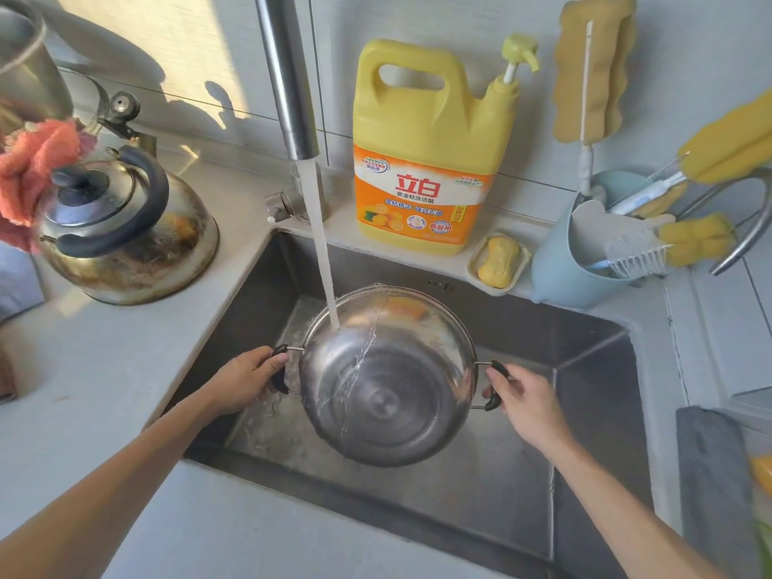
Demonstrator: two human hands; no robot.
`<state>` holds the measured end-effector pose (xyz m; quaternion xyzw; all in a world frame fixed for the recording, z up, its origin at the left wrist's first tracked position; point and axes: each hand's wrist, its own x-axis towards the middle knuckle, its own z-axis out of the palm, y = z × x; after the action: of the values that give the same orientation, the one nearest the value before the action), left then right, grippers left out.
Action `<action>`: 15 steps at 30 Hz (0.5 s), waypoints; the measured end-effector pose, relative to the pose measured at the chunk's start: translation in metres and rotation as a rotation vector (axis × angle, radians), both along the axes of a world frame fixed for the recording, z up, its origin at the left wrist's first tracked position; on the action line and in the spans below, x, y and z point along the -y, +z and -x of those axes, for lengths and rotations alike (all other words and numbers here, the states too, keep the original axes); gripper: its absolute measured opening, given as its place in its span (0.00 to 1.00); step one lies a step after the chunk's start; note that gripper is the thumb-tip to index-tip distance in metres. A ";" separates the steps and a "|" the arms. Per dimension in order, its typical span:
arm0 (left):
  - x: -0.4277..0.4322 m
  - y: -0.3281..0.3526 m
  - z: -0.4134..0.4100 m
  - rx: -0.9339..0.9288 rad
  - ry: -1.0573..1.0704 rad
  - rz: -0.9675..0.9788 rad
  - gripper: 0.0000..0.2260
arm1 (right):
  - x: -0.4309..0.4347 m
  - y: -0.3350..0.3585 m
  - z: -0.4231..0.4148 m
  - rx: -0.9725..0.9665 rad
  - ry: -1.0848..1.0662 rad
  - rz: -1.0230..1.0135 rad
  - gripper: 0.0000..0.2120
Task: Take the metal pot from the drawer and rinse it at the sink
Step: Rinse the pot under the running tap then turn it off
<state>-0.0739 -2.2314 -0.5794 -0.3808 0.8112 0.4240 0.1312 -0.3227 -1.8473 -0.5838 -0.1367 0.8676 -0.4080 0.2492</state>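
Over the steel sink (593,394), both hands grip the round shiny metal pot (386,394).

One pot (388,394), one kettle (125,240), one detergent jug (426,160), two hands (246,380) (528,405)

A: Reaching forward with both bare forearms, angled inward?
B: Yep. Gripping the metal pot (397,394) by its handles: left hand (246,378) thumb on top, right hand (526,401) fingers curled round.

Metal pot (388,382) over the sink (585,411), left hand (246,380) gripping its 9 o'clock handle and right hand (526,405) its 3 o'clock handle, with the faucet's (288,77) water stream (321,244) striking it near 11 o'clock.
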 end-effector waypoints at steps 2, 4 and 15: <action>-0.005 -0.002 0.003 0.034 -0.013 0.006 0.17 | 0.000 -0.005 -0.002 0.012 0.006 -0.020 0.12; -0.010 -0.005 0.005 0.059 -0.004 0.002 0.16 | 0.000 -0.010 -0.005 0.058 0.008 -0.041 0.09; -0.003 -0.019 -0.008 0.155 0.113 0.021 0.22 | 0.009 -0.030 -0.012 0.151 0.062 -0.087 0.08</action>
<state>-0.0656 -2.2283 -0.5985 -0.4589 0.7803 0.3914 0.1652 -0.3110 -1.8566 -0.6143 -0.1214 0.8586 -0.3712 0.3320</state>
